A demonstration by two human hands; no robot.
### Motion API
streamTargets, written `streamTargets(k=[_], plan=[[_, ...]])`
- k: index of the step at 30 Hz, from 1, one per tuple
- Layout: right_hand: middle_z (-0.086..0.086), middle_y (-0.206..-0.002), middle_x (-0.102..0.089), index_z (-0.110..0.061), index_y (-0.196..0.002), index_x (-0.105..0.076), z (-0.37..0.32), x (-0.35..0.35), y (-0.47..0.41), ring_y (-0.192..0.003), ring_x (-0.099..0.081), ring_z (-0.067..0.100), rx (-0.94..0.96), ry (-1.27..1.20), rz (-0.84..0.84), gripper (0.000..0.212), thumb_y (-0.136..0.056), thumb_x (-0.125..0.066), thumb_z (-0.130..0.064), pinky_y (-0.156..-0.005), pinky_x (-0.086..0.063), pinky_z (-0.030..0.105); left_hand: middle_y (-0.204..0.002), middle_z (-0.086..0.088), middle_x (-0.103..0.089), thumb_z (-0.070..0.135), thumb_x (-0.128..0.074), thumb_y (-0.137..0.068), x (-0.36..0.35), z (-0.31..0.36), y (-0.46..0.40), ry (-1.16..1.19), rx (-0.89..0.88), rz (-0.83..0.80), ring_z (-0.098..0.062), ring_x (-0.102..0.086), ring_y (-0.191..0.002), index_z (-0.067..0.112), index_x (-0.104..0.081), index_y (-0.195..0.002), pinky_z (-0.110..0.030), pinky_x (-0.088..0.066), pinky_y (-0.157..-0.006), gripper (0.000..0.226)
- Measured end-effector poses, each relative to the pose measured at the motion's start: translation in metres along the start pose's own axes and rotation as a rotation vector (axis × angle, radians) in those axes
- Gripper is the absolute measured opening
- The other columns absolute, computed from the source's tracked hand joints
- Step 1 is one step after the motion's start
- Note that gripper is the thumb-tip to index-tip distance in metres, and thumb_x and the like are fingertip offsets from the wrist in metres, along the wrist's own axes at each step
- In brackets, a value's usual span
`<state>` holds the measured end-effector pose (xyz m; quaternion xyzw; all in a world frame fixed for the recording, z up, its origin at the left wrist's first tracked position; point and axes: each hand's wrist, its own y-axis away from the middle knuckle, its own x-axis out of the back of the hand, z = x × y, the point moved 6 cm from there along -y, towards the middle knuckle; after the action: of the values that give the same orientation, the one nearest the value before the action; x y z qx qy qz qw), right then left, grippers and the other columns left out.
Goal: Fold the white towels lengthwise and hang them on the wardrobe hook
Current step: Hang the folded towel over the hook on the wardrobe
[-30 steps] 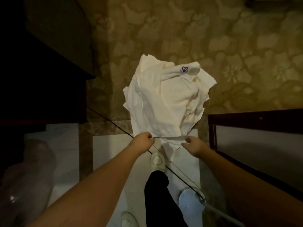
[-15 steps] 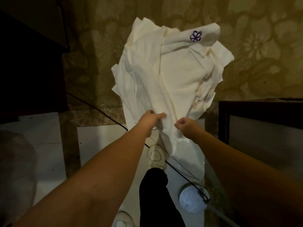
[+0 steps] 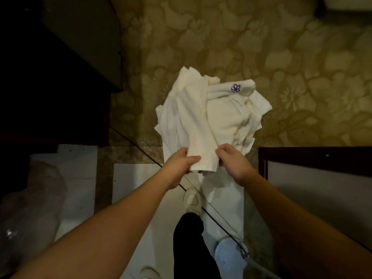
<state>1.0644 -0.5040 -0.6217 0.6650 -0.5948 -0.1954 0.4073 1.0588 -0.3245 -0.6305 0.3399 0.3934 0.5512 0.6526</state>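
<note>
You are looking down at a heap of white towels [image 3: 211, 121] lying on a carpet [image 3: 261, 47] with a flower pattern. One towel on top of the heap has a small purple flower mark [image 3: 234, 88] on it.

Your left hand [image 3: 182, 161] grips the near end of a towel strip, with the thumb lying flat on top of the cloth and the fingers curled under it. Your right hand [image 3: 231, 158] pinches the other side of that same end, fingers bent around the edge. The two hands are close together, with the cloth between them. The rest of the towel runs up from your hands onto the heap.

Below your hands is a white floor [image 3: 128, 188]. Your white shoe [image 3: 192, 199] and dark trouser leg [image 3: 191, 248] show there. A thin dark cord [image 3: 141, 150] runs across the floor. A dark cupboard [image 3: 50, 67] stands on your left.
</note>
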Motion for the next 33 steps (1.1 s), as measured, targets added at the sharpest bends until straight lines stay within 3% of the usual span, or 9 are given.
streamTargets(k=[3, 7, 12, 16, 20, 26, 28, 30, 33], plan=[[0.001, -0.100, -0.069, -0.021, -0.099, -0.062, -0.052, 0.001, 0.031, -0.096, -0.066, 0.018, 0.097, 0.000, 0.006, 0.017, -0.098, -0.051, -0.034, -0.090, -0.053, 0.038, -0.126, -0.013, -0.063, 0.013, -0.065, -0.095, 0.004, 0.034, 0.053, 0.088, -0.108, 0.048, -0.027, -0.068, -0.100, 0.013, -0.053, -0.122, -0.038, -0.062, -0.074, 0.030], [0.000, -0.090, -0.067, -0.024, -0.091, -0.058, -0.126, 0.007, 0.086, -0.085, -0.063, 0.016, 0.242, 0.173, 0.066, 0.015, -0.097, -0.052, -0.036, -0.066, -0.044, 0.030, -0.137, -0.007, -0.056, 0.019, -0.066, -0.097, 0.020, 0.089, 0.135, 0.030, -0.310, 0.130, -0.029, -0.067, -0.107, 0.024, -0.032, -0.153, -0.034, -0.059, -0.067, 0.066], [-0.004, -0.079, -0.066, -0.024, -0.083, -0.058, -0.220, 0.010, 0.178, -0.079, -0.063, 0.017, 0.408, 0.311, 0.140, 0.013, -0.091, -0.055, -0.034, -0.064, -0.045, 0.032, -0.118, -0.003, -0.067, 0.015, -0.065, -0.097, 0.042, 0.148, 0.258, -0.133, -0.527, 0.084, -0.010, -0.069, -0.086, 0.033, -0.071, -0.108, -0.021, -0.057, -0.065, 0.023], [0.005, -0.086, -0.068, -0.014, -0.084, -0.062, -0.269, 0.004, 0.250, -0.082, -0.063, 0.023, 0.459, 0.269, 0.066, 0.015, -0.090, -0.055, -0.026, -0.079, -0.054, 0.042, -0.113, 0.003, -0.064, 0.004, -0.070, -0.086, 0.056, 0.172, 0.349, -0.479, -0.622, 0.057, -0.011, -0.066, -0.097, 0.036, -0.059, -0.122, -0.026, -0.058, -0.085, 0.049], [-0.004, -0.068, -0.062, -0.013, -0.081, -0.065, -0.312, -0.012, 0.348, -0.059, -0.058, 0.006, 0.545, 0.257, -0.006, 0.014, -0.090, -0.055, -0.017, -0.061, -0.052, 0.024, -0.094, 0.023, -0.056, 0.021, -0.063, -0.094, 0.068, 0.184, 0.462, -0.879, -0.843, 0.300, 0.002, -0.057, -0.085, 0.041, -0.058, -0.121, -0.011, -0.046, -0.060, 0.034], [-0.006, -0.062, -0.060, -0.019, -0.075, -0.062, -0.332, -0.056, 0.492, -0.058, -0.057, 0.007, 0.568, 0.200, -0.114, 0.019, -0.091, -0.051, -0.015, -0.064, -0.050, 0.029, -0.118, 0.010, -0.052, 0.032, -0.061, -0.098, 0.083, 0.177, 0.625, -0.981, -1.073, 0.540, -0.011, -0.039, -0.116, 0.021, -0.071, -0.116, -0.030, -0.035, -0.100, 0.024], [-0.001, -0.071, -0.063, -0.017, -0.079, -0.062, -0.324, -0.078, 0.534, -0.063, -0.061, 0.011, 0.547, 0.109, -0.180, 0.018, -0.093, -0.051, -0.016, -0.071, -0.050, 0.032, -0.108, 0.015, -0.063, 0.030, -0.067, -0.093, 0.092, 0.162, 0.672, -0.773, -1.073, 0.458, -0.004, -0.053, -0.104, 0.022, -0.075, -0.106, -0.020, -0.040, -0.088, 0.017], [0.003, -0.090, -0.068, -0.014, -0.095, -0.064, -0.311, -0.103, 0.569, -0.085, -0.067, 0.016, 0.548, 0.060, -0.282, 0.020, -0.099, -0.052, -0.030, -0.081, -0.051, 0.036, -0.076, 0.013, -0.069, 0.023, -0.070, -0.090, 0.100, 0.143, 0.713, -0.590, -1.093, 0.397, -0.003, -0.061, -0.073, 0.023, -0.077, -0.084, -0.016, -0.042, -0.063, 0.009], [0.003, -0.124, -0.066, -0.016, -0.130, -0.055, -0.294, -0.141, 0.623, -0.117, -0.060, 0.021, 0.632, 0.065, -0.433, 0.071, -0.089, -0.042, -0.072, -0.086, -0.051, 0.036, -0.085, -0.009, -0.075, 0.022, -0.074, -0.087, 0.108, 0.110, 0.766, -0.466, -1.103, 0.439, -0.018, -0.070, -0.082, 0.013, -0.079, -0.085, -0.034, -0.053, -0.071, 0.011]])
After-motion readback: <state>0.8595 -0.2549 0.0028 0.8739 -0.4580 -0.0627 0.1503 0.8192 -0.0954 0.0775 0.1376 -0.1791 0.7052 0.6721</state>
